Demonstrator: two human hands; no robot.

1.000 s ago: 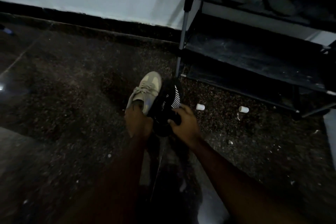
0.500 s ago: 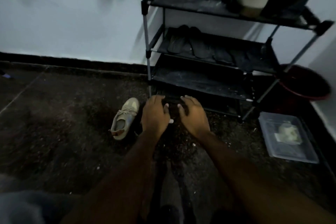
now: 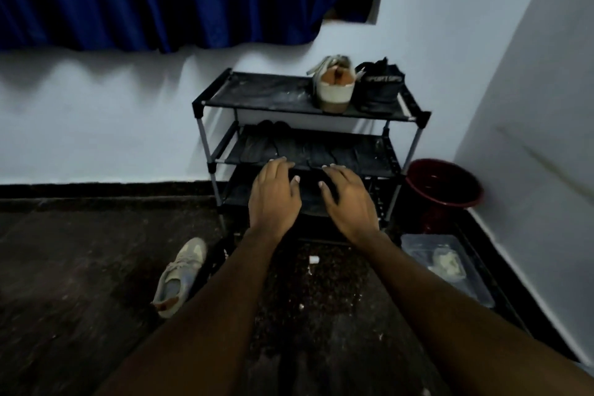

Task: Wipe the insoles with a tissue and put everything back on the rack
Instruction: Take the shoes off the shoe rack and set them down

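Insoles (image 3: pixel 257 147) are lying flat, dark and hard to tell apart, on the middle shelf of the rack (image 3: pixel 273 96), with both hands hovering in front.
The left hand (image 3: pixel 274 199) and right hand (image 3: pixel 348 202) are reaching forward side by side, palms down, fingers loosely spread, gripping nothing; I cannot tell whether the fingertips are touching the shelf edge. A beige shoe (image 3: pixel 334 88) and a black shoe (image 3: pixel 381 90) are standing together at the top shelf's right end. A floor sneaker (image 3: pixel 180 276) is lying left of the rack's foot, and a crumpled tissue (image 3: pixel 448 264) is sitting in a clear tray (image 3: pixel 418 243) beside a red bucket (image 3: pixel 445 191).
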